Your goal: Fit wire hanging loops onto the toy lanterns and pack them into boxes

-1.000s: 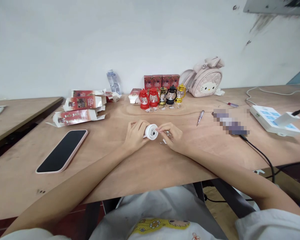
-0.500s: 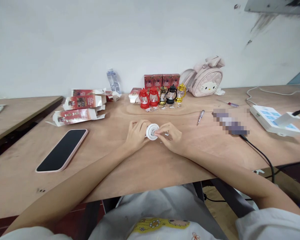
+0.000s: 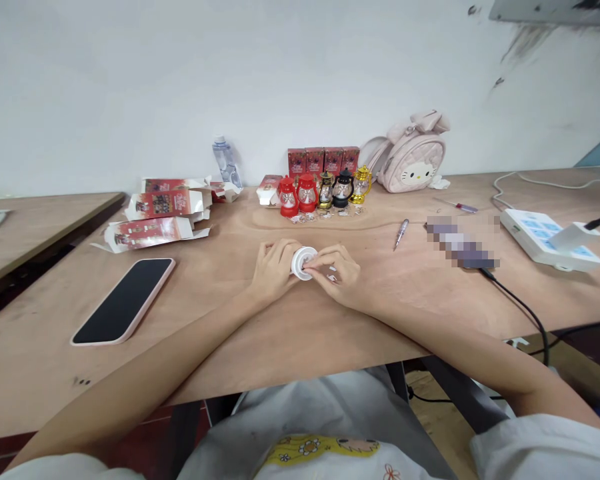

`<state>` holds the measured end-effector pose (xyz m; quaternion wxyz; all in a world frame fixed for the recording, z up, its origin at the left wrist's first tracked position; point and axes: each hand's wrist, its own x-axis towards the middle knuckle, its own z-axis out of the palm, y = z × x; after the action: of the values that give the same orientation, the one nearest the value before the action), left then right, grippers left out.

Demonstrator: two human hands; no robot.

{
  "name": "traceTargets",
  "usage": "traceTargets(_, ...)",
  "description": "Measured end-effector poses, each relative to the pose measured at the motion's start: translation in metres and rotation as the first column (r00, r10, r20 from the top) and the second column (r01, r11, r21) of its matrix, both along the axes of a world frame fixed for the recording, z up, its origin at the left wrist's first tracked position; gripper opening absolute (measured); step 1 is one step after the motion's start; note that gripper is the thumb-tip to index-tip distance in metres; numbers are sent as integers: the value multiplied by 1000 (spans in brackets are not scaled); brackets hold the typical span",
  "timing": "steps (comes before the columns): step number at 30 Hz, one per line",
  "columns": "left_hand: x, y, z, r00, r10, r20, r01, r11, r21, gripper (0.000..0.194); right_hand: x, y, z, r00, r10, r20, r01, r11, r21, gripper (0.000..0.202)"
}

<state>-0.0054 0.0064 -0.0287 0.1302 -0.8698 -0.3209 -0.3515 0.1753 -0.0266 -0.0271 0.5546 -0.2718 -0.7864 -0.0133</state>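
Note:
My left hand (image 3: 274, 267) is wrapped round a small white round plastic part (image 3: 298, 268), its open face tilted toward my right side. The thumb and forefinger of my right hand (image 3: 337, 270) are pinched together inside that opening. Whatever they grip is too small and too covered to name. Under and beside my right fingers lie tiny pale bits (image 3: 333, 269) on the wooden table (image 3: 300, 333).
Behind my hands stand several miniature lanterns (image 3: 307, 193) with small metal rings, backed by red boxes (image 3: 324, 160). Opened cartons (image 3: 153, 231) and a phone (image 3: 125, 300) lie left. To the right are a pen-like screwdriver (image 3: 401, 235), a pink bag (image 3: 415, 163) and a power strip (image 3: 545, 240).
My right hand has shifted slightly left, its pinched fingertips a little deeper into the white part. The left hand keeps its hold in the same place.

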Motion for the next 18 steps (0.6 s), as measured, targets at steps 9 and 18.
traceTargets(9,-2,3,-2,998,66,11,-65,996,-65,26,32,22,10,992,-123,-5,122,985,-123,3)
traceTargets(18,-3,4,-3,997,68,23,-66,995,-81,27,71,51,13,908,231,350,27,801,-598,18)
